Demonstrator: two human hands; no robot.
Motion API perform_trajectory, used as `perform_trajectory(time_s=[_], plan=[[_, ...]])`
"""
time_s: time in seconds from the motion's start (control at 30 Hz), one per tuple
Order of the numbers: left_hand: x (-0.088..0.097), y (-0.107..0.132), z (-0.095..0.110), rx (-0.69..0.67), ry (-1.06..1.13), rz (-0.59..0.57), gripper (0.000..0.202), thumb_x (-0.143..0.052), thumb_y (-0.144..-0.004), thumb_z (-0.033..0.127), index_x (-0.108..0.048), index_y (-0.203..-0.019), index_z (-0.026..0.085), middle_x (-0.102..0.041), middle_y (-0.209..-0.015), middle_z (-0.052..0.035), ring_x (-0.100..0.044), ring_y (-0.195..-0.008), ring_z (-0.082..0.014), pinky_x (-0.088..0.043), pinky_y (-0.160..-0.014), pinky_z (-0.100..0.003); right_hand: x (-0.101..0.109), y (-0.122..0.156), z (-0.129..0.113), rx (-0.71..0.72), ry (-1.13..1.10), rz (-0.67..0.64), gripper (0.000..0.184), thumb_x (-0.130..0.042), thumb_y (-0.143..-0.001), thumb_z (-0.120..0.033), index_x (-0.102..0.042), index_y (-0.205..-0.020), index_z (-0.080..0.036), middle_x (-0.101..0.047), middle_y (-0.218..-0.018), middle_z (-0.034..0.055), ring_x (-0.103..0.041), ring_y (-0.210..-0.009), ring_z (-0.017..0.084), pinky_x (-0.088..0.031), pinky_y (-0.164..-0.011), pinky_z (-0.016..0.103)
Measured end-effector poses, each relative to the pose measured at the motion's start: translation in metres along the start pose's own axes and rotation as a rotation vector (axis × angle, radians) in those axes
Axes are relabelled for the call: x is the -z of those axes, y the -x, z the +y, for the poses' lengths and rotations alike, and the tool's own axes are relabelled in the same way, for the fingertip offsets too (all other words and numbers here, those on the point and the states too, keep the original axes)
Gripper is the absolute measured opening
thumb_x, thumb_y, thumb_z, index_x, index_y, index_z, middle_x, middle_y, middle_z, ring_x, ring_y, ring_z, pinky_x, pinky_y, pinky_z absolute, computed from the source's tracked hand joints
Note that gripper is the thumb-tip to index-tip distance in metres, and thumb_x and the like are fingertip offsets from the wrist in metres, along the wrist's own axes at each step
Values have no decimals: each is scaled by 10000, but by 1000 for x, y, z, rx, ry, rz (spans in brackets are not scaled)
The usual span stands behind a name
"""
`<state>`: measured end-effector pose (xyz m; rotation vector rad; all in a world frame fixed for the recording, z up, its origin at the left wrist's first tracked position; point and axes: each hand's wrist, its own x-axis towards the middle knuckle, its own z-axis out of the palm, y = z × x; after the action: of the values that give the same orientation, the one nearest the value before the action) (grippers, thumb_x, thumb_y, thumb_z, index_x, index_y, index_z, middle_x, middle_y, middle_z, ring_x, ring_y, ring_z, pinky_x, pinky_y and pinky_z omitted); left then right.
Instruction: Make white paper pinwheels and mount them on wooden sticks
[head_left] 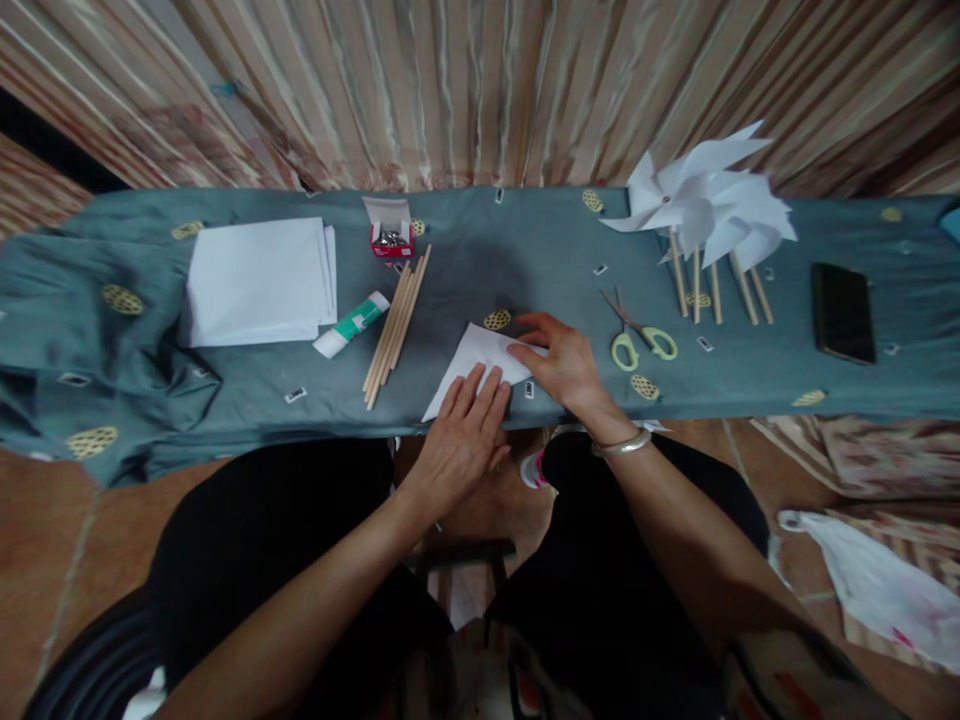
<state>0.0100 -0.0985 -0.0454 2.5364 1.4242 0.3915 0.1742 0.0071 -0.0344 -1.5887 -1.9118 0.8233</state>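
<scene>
A folded triangular sheet of white paper point(480, 345) lies at the table's front edge, between my hands. My left hand point(465, 425) rests flat on its lower part, fingers stretched out and side by side. From the right, my right hand point(562, 365) touches the paper's right corner. Its thumb lies on the paper, and its index finger reaches out past the top edge, apart from the thumb. The other fingers of that hand are partly hidden. Scissors with green handles point(643, 342) lie partly open to the right, and several wooden sticks point(397, 325) to the left.
A stack of white paper point(259, 285), a glue stick point(351, 325) and a red box of small metal pieces point(391, 238) are on the left. On the right lie several paper pinwheels point(705, 200) on sticks and a black phone point(844, 312). A curtain point(465, 90) hangs behind the cloth-covered table point(540, 250).
</scene>
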Motion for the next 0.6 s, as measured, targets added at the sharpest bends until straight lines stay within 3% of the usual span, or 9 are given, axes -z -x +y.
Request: perform_trajectory(time_s=[0.37, 0.6], plan=[[-1, 0, -2, 3, -4, -23, 709, -606, -848, 246, -294, -1440, 13, -332, -1522, -253, -206, -1456, -364, -255, -1170, -531, -2, 5, -5, 47, 109, 14, 357, -599, -843, -287, -598, -1189, -197, -752, -1004, 53, -702, -934, 255, -522, -869, 396], [-2, 1, -2, -2, -6, -20, 681, -572, -862, 240, -292, -1452, 47, -323, -1533, -235, -174, -1467, -349, -258, -1163, -553, -6, 12, -3, 178, 226, 15, 401, -488, -908, -302, -528, -1292, -194, -702, -1125, 97, -603, -1106, 292, -448, -994, 447]])
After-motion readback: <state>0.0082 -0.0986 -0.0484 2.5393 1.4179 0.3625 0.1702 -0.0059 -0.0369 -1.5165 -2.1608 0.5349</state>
